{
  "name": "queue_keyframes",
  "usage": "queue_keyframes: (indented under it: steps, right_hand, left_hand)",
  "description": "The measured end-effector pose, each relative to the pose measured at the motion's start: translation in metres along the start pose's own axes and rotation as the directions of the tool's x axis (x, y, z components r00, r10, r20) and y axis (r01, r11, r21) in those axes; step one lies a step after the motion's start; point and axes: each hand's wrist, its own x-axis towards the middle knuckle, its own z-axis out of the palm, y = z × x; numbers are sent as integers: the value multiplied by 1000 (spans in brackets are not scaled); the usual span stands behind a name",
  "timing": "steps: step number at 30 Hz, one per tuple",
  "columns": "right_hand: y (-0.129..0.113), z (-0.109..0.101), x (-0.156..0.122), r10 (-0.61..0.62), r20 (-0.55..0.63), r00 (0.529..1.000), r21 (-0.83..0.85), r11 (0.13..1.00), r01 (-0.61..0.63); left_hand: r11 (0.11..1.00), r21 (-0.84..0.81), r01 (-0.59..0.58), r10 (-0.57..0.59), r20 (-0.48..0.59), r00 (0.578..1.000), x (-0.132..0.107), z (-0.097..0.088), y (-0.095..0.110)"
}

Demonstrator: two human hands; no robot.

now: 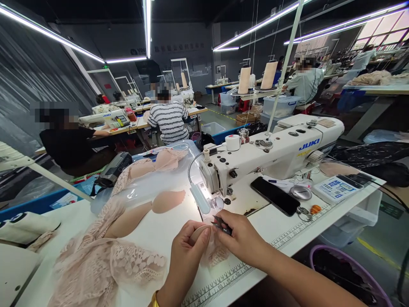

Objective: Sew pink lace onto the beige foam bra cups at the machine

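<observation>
My left hand [188, 249] is closed around a beige padded cup with pink lace [209, 251], holding it on the white sewing table [153, 230] just in front of the needle. My right hand [244, 238] pinches small dark thread snips [221, 225], their tips at the cup's top edge. The white JUKI sewing machine [271, 151] stands right behind both hands, its lamp [200, 198] lit over the needle plate.
A pile of pink lace [96, 264] and loose beige cups [168, 200] lie to the left. A black phone [275, 195], a control panel [335, 187] and small bits sit right of the machine. Other workers sit at machines behind. A purple-rimmed bin [348, 273] stands low right.
</observation>
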Motion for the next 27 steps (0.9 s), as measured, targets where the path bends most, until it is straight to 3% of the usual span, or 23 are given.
queue_keyframes:
  steps: [5,8,13,18,21,24,27]
  right_hand:
    - [3,4,2,133,68,989,282,948,-147]
    - [5,6,0,144,85,986,325,931,-163]
    - [10,11,-7,46,-69,997,4,999,-45]
    - [16,14,-7,-68,-58,996,-151,987,59]
    - [29,10,-3,-75,-159,984,-326,945,19]
    - [39,4,-2,-77,-223,972,-362,932,-10]
    - [41,-6,-5,-73,-147,986,-349,937,17]
  left_hand:
    - [999,30,-20,19,35,999,1,3,-3]
    - [999,46,-22,19,55,998,0,6,-1]
    - [997,71,7,-10,31,999,-2,8,5]
    - [998,57,-22,20,40,999,-2,6,-1]
    - [998,49,-45,42,64,997,-2,5,-1]
    - [999,45,-9,5,83,997,-2,2,1]
    - [999,33,15,-18,84,996,-1,-1,3]
